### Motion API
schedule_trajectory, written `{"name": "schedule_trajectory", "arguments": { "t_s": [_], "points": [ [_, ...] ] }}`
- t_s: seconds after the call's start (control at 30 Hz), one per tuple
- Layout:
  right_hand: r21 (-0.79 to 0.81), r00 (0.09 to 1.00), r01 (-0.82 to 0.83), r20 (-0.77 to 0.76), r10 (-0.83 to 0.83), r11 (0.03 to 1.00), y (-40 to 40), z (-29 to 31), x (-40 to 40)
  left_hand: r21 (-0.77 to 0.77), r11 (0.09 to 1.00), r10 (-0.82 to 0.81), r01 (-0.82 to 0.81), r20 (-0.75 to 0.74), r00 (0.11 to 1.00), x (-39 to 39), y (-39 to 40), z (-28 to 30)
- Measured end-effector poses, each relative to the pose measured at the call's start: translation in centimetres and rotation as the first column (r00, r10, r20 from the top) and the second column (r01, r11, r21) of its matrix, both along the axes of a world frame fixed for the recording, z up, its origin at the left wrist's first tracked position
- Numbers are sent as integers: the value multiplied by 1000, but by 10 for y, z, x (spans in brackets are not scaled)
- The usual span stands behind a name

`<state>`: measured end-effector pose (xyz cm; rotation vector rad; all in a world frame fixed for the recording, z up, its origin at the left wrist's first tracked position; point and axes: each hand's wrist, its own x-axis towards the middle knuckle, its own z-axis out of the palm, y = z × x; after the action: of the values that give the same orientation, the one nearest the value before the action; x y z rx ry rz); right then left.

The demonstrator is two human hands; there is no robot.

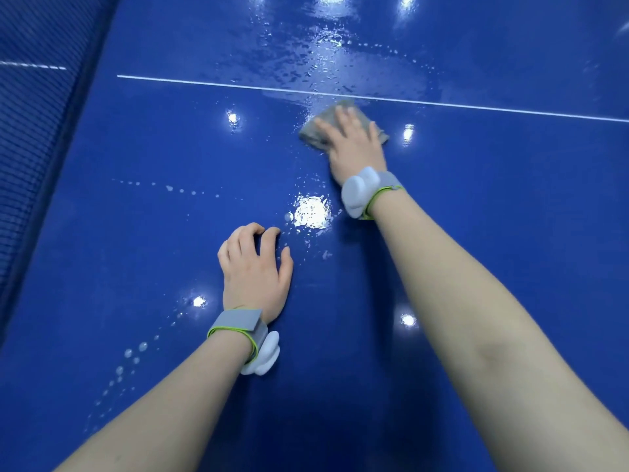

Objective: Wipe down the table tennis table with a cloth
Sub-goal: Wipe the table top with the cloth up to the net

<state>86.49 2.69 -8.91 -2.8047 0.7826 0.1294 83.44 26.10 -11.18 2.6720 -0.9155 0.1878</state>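
Right hand [354, 144]: stretched far forward, right of centre in the upper half of the frame, palm down on a grey cloth [315, 132]. The fingers lie fairly straight and spread over the cloth, pressing it flat rather than curling round it. The hand is slightly blurred.
Right arm: bare, running from the lower right corner up to the hand, almost straight at the elbow. A grey wristband [367, 192] with a green edge and a white puck sits on the wrist.
Left hand [255, 267]: lower, near the middle of the frame, palm down over the counter [136, 233]. The fingers are arched and loosely bent, tips touching the surface, thumb out to the right. It holds nothing.
Left arm: bare, coming up from the bottom left, with a matching band [238, 327] on the wrist.
Cloth: crumpled, lying on the counter just below the white line [204, 84] that crosses the upper part of the frame. Its edges stick out on the left and right of the right hand.
Counter: glossy blue, filling nearly the whole frame. Wet smears and beads of water [316, 52] show above the line and between the two hands, with bright lamp reflections scattered about.
Net [30, 131]: dark blue mesh along the left edge of the frame.
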Motion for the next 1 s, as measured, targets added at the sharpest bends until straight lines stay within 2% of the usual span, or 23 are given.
{"name": "schedule_trajectory", "arguments": {
  "t_s": [0.1, 0.17, 0.23, 0.37, 0.53, 0.6, 0.77, 0.83, 0.9, 1.0],
  "points": [
    [6, 967, 255, -29, -255, 967, -35, 0, -14, -2, 1000, -4, 4, -6, 1000, 0, 0, 0],
    [3, 954, 294, -59, -293, 956, -36, 0, -14, -1, 1000, -6, 6, -6, 1000, 1, 0, 0],
    [-13, 968, 242, -66, -242, 970, -23, 0, -7, 2, 1000, -5, 5, -1, 1000, 0, 0, 0],
    [1, 997, 20, -71, -19, 1000, 30, 1, 6, 8, 1000, 2, -2, 6, 1000, -1, -2, -1],
    [4, 980, -193, -57, 193, 981, 76, -1, 6, 0, 1000, -10, 10, -3, 1000, 1, 0, -1],
    [-10, 985, -161, -55, 161, 987, 64, -1, -3, -16, 1000, -11, 11, -19, 1000, 2, 1, -1],
    [-35, 982, 180, -52, -182, 983, 16, -4, -40, -32, 999, -10, 8, -40, 999, 2, 0, 0],
    [-57, 965, 249, -64, -252, 967, 14, -5, -48, -37, 999, -9, 7, -49, 999, 2, 1, 1],
    [-45, 965, 246, -77, -249, 968, 23, -5, -46, -23, 1000, -7, 6, -52, 999, 3, 2, 0],
    [-8, 990, 108, -90, -108, 994, 57, -3, -40, -21, 1000, -2, 0, -79, 997, 3, 2, 2]
  ]
}}
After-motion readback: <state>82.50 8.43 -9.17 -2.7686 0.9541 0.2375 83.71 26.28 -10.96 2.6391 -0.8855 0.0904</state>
